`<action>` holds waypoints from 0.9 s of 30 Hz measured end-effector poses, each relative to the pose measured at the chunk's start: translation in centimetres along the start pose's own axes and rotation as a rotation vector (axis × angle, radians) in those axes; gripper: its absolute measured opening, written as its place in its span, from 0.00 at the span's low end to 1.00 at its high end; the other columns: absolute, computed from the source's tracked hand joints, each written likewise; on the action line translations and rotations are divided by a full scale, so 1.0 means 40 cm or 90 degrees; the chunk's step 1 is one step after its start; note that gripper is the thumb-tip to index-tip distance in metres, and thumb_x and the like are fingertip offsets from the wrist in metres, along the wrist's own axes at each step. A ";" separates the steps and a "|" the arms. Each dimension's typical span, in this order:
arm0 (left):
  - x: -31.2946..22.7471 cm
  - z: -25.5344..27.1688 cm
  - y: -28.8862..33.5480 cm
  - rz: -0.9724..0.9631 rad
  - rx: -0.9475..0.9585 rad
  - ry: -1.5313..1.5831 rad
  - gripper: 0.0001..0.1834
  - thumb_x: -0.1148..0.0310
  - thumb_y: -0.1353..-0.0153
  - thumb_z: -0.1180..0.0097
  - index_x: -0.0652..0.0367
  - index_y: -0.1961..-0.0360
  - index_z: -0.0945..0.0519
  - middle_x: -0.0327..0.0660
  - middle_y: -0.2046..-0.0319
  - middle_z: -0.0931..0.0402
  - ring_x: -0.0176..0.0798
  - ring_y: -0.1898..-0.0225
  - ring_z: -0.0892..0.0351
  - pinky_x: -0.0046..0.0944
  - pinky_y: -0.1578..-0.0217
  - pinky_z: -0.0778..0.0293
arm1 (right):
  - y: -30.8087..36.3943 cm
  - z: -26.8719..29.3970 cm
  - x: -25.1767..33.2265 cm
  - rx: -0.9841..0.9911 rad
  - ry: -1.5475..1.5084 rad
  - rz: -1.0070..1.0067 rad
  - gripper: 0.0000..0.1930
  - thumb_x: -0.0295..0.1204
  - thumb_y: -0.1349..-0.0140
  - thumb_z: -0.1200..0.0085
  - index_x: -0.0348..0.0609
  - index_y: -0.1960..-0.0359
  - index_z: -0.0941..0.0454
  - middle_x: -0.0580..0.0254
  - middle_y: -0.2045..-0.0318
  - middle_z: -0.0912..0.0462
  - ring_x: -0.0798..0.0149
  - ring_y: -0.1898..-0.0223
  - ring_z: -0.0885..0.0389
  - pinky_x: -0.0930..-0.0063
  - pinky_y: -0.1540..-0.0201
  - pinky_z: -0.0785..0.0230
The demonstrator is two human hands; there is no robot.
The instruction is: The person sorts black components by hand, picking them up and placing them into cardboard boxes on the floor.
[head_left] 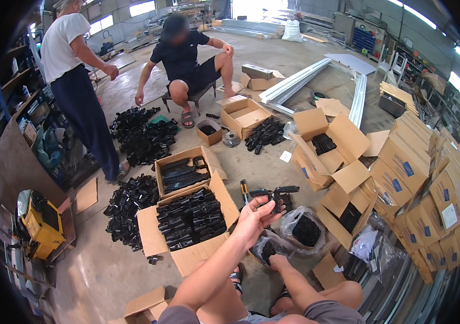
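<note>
My left hand is raised in front of me, its fingers pinching a small black plastic part. Below it, my right hand reaches down to a clear plastic bag of small black pieces; its fingertips are hidden there. A second clear bag, also filled with small black pieces, stands beside it. Just past my left hand lie several longer black parts and a screwdriver with an orange-and-black handle. To the left, an open cardboard box holds rows of black parts.
Another open box of black parts adjoins it, with loose heaps alongside. Open cartons and stacked boxes line the right. One person sits on a low stool ahead; another stands at far left near a yellow machine.
</note>
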State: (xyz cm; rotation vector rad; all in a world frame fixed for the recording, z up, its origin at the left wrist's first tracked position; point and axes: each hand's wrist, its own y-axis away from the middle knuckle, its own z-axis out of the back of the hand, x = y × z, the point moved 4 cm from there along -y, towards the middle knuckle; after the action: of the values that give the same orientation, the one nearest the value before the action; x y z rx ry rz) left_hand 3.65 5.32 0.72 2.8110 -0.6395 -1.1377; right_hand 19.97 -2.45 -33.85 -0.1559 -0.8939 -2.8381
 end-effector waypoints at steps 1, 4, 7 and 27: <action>-0.001 0.004 0.000 -0.009 -0.009 0.005 0.17 0.72 0.34 0.41 0.63 0.48 0.31 0.48 0.53 0.19 0.41 0.51 0.17 0.38 0.48 0.19 | 0.002 -0.001 0.000 0.000 0.000 -0.002 0.10 0.26 0.42 0.47 0.43 0.62 0.14 0.49 0.57 0.14 0.49 0.53 0.15 0.56 0.51 0.22; 0.008 0.007 -0.014 -0.004 -0.009 0.003 0.13 0.72 0.33 0.43 0.61 0.50 0.29 0.50 0.52 0.19 0.46 0.51 0.17 0.40 0.46 0.20 | 0.014 -0.001 -0.013 -0.003 0.023 0.007 0.11 0.26 0.42 0.48 0.42 0.62 0.14 0.46 0.55 0.15 0.48 0.53 0.15 0.55 0.50 0.22; 0.009 -0.004 -0.010 0.011 0.003 -0.007 0.17 0.72 0.34 0.41 0.63 0.48 0.31 0.49 0.53 0.19 0.43 0.51 0.17 0.37 0.49 0.19 | -0.021 -0.019 -0.033 -0.033 -0.019 -0.018 0.12 0.27 0.44 0.47 0.42 0.61 0.15 0.44 0.57 0.15 0.44 0.53 0.16 0.54 0.50 0.23; -0.020 0.001 0.032 -0.132 0.021 -0.042 0.16 0.70 0.34 0.42 0.58 0.47 0.31 0.49 0.48 0.22 0.43 0.47 0.20 0.46 0.40 0.25 | 0.405 0.908 0.138 -0.466 -0.917 0.341 0.09 0.20 0.37 0.41 0.31 0.56 0.18 0.60 0.62 0.14 0.75 0.61 0.18 0.81 0.55 0.25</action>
State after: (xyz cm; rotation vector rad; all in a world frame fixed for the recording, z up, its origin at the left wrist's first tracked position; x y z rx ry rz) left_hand 2.66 4.45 1.46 2.9339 -0.3804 -1.2678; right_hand 19.38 4.72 5.67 -2.2107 0.2124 -2.0153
